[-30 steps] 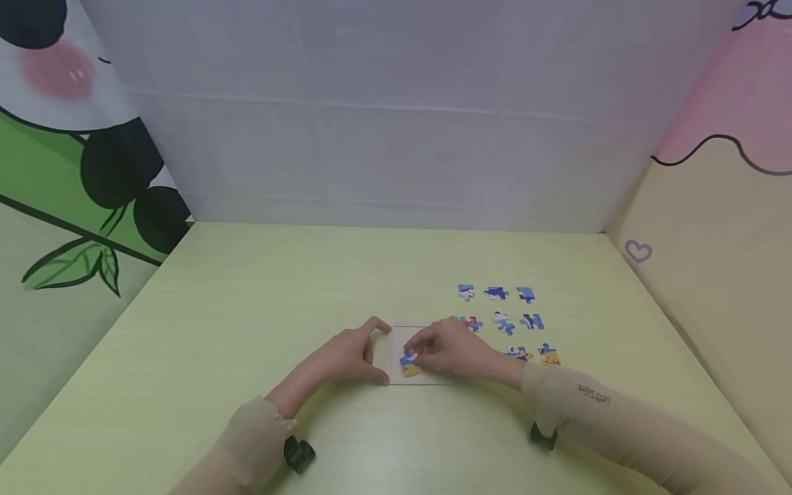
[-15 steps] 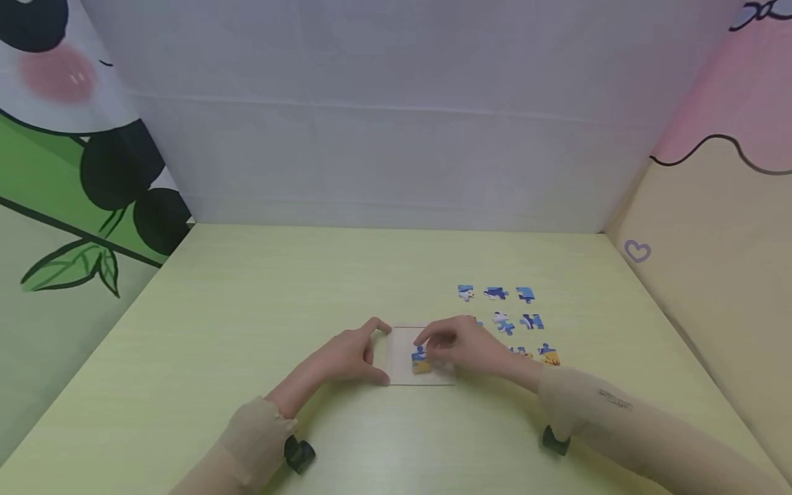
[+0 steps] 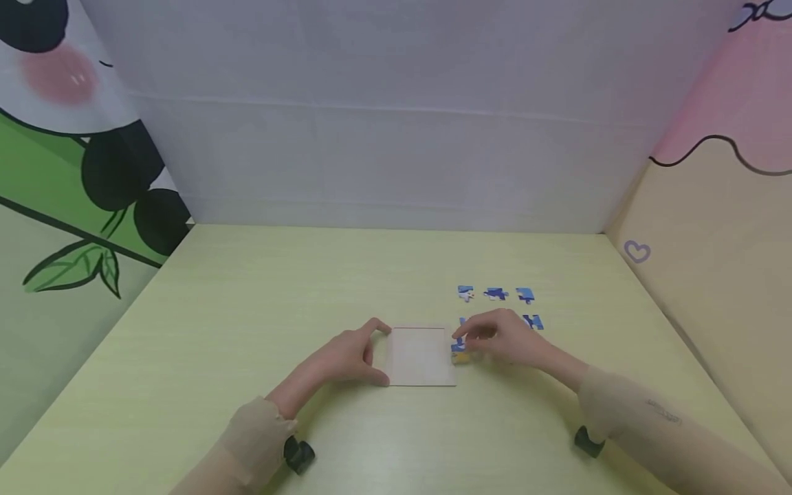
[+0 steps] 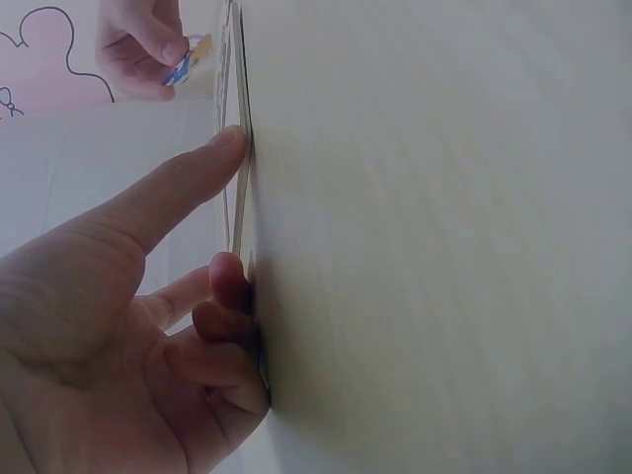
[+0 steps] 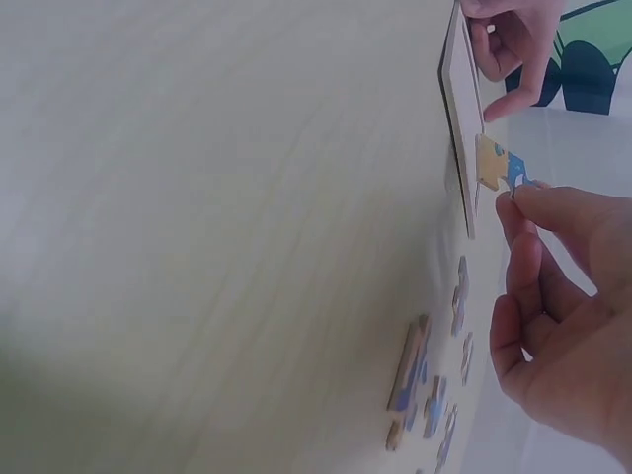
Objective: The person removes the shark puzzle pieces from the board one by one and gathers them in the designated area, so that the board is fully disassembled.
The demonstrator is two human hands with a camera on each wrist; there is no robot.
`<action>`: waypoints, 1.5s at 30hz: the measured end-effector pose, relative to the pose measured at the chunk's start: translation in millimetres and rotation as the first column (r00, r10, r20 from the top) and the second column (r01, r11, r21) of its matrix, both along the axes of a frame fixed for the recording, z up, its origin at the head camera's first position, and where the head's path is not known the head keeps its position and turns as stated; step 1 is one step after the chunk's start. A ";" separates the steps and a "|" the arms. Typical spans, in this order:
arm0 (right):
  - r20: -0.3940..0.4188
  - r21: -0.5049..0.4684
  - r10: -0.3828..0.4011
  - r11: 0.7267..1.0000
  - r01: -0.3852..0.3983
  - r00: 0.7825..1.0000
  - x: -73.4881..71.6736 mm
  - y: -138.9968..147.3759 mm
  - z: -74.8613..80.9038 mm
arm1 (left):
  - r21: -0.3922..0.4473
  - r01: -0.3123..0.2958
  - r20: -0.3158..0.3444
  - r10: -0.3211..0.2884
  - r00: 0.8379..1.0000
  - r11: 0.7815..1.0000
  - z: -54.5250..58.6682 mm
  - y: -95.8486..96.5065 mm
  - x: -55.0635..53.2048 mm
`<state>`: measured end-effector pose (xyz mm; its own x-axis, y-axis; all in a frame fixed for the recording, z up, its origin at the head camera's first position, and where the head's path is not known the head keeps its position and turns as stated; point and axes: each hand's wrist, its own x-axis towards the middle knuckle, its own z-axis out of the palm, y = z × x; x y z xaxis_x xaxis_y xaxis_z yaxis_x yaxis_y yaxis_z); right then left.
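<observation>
My left hand [image 3: 349,354] rests at the left edge of a thin, square white puzzle tray [image 3: 423,357]. Its thumb touches the near corner and its forefinger the far corner, while the left wrist view has the other fingers bent against the tabletop. Past the tray's right edge, my right hand [image 3: 504,337] pinches a blue-and-yellow jigsaw piece [image 3: 460,354] between thumb and fingertips. The right wrist view shows that jigsaw piece [image 5: 501,163] tilted, its yellow end toward the tray. Nothing lies inside the tray.
Loose jigsaw pieces [image 3: 496,293] lie in rows at the right of the table [image 3: 278,275], some hidden beneath my right hand. Several pieces [image 5: 410,365] also show in the right wrist view. A pale wall [image 3: 396,158] stands behind, with painted side panels [image 3: 711,240].
My right hand has carried the blue-and-yellow jigsaw piece rightward, from above the tray to past its right edge. My left hand has stayed at the tray's left side.
</observation>
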<state>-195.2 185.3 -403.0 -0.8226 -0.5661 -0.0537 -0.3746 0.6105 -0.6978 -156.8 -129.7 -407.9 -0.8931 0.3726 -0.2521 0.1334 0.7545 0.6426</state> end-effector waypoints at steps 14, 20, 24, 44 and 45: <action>-0.040 0.046 0.004 0.999 -0.002 0.999 -2.2 22.6 -12.7 | 0.010 0.004 0.006 -0.004 1.000 1.000 -3.9 -2.6 -2.5; -0.048 0.074 0.001 0.997 0.002 0.999 -2.0 22.0 -16.7 | 0.012 0.006 0.005 -0.006 1.000 1.000 -3.2 -2.9 -2.0; -0.052 0.070 0.002 0.998 0.001 0.999 -2.2 21.2 -18.5 | 0.016 0.004 0.006 -0.004 1.000 1.000 -3.3 -3.0 -1.9; -0.066 0.078 -0.001 0.997 0.007 0.998 -0.8 17.2 -19.3 | 0.005 0.001 0.009 -0.001 1.000 1.000 -6.4 -2.6 -5.1; -0.064 0.077 -0.002 0.997 0.007 0.998 -1.0 17.1 -19.5 | 0.006 0.002 0.009 -0.002 1.000 1.000 -6.6 -2.7 -5.3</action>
<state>-196.2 202.4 -422.5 -0.8285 -0.5583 -0.0440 -0.4139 0.6635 -0.6233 -162.0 -132.4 -414.5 -0.8901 0.3756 -0.2581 0.1285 0.7503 0.6484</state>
